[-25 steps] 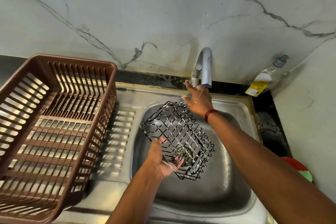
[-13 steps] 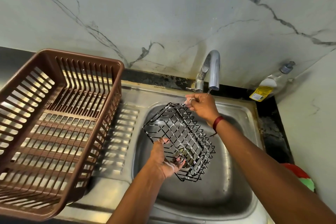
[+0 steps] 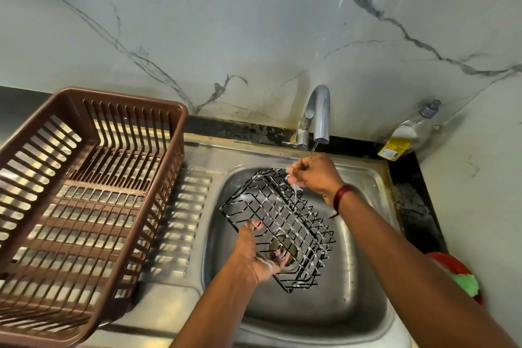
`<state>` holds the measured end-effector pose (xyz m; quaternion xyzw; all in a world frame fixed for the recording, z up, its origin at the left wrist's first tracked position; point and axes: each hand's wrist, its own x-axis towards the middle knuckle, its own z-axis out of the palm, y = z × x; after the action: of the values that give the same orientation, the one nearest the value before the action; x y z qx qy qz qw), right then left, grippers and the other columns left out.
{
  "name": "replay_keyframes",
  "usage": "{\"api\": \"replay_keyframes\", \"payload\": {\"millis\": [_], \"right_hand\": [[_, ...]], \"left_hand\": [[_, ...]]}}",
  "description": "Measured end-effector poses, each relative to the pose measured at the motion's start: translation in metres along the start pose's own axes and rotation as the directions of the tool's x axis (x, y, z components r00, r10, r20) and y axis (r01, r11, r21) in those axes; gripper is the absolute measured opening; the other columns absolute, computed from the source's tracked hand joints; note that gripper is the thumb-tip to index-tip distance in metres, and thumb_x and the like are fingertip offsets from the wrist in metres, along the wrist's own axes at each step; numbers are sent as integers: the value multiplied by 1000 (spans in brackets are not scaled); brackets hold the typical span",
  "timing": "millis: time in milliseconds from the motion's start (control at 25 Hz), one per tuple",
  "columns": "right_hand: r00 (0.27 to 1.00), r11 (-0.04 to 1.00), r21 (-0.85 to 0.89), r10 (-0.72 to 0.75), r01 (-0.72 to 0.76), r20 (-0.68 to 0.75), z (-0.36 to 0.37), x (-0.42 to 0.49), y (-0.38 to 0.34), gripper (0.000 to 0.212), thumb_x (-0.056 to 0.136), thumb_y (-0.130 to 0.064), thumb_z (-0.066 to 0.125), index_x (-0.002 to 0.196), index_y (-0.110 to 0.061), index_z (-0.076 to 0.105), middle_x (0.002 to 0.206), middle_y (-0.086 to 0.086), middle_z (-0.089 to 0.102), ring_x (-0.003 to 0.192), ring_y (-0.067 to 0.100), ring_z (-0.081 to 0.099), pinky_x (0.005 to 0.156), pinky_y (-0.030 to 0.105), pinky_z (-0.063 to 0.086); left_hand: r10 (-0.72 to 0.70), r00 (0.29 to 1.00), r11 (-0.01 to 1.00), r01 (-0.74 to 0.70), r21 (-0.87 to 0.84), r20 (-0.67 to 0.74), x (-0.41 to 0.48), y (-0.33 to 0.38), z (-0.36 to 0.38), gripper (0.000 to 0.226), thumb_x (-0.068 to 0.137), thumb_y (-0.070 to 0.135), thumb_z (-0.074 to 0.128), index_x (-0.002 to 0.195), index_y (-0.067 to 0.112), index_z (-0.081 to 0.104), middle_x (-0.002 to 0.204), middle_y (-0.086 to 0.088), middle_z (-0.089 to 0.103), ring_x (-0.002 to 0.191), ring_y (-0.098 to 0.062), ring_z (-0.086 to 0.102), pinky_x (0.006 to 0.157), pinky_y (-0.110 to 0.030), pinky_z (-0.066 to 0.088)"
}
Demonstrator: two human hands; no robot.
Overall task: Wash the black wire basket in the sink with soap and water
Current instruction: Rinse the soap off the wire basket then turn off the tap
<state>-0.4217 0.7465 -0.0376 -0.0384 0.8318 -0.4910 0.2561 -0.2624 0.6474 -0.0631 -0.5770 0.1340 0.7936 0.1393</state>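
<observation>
Head view: basket (image 3: 278,224) over sink (image 3: 364,285).

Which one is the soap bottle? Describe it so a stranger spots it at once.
Start at the steel sink and its chrome tap. Go right along the black ledge into the wall corner: the soap bottle leans there. It alone is clear plastic, with a yellow label and a grey cap.

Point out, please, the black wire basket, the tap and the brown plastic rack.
black wire basket (image 3: 278,223): head view, middle of its wire grid.
tap (image 3: 322,113): head view, its curved spout.
brown plastic rack (image 3: 127,97): head view, its far rim.
</observation>
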Motion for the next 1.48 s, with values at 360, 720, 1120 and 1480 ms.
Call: {"api": "replay_keyframes", "payload": {"millis": [360, 720, 1120, 1480], "right_hand": [[990, 989, -52, -139, 137, -27, 7, 3, -14, 28, 96, -28, 57, 82, -6, 67, 52, 0, 58, 31, 8, 43, 31, 18, 33], [987, 959, 234, -161, 157, -2, 10, 11, -11, 24, 83, 0, 62, 61, -10, 56, 65, 5, 56, 61, 15, 54, 69, 28, 52], [976, 890, 402, -205, 215, -69, 0, 0, -11, 18, 81, -1, 71, 99, -1, 71, 87, 15, 75, 71, 24, 71, 65, 25, 59], [983, 957, 226, -182, 182, -21, -7, -9, -7, 19, 96, -23, 55, 97, -14, 71, 104, 4, 74, 96, 12, 70, 85, 28, 57]], "left_hand": [[-4, 1000, 1000, 4, 17, -2, -7, -2, 4, 27, 86, 24, 68, 98, 5, 52, 101, -24, 49, 86, -35, 52, 100, -51, 51], [20, 1000, 999, -20, 43, -9, -7, -2, 6, 29, 86, 26, 68, 99, 5, 52, 99, -23, 49, 88, -36, 52, 98, -51, 52], [0, 1000, 999, 0, 33, -19, -2, -7, 5, 28, 85, 24, 69, 95, 4, 52, 98, -23, 49, 89, -35, 51, 100, -51, 51], [46, 999, 995, -45, 90, -8, 6, -3, 6, 39, 86, 40, 68, 100, 8, 53, 105, -22, 51, 78, -27, 49, 80, -41, 56]]}}
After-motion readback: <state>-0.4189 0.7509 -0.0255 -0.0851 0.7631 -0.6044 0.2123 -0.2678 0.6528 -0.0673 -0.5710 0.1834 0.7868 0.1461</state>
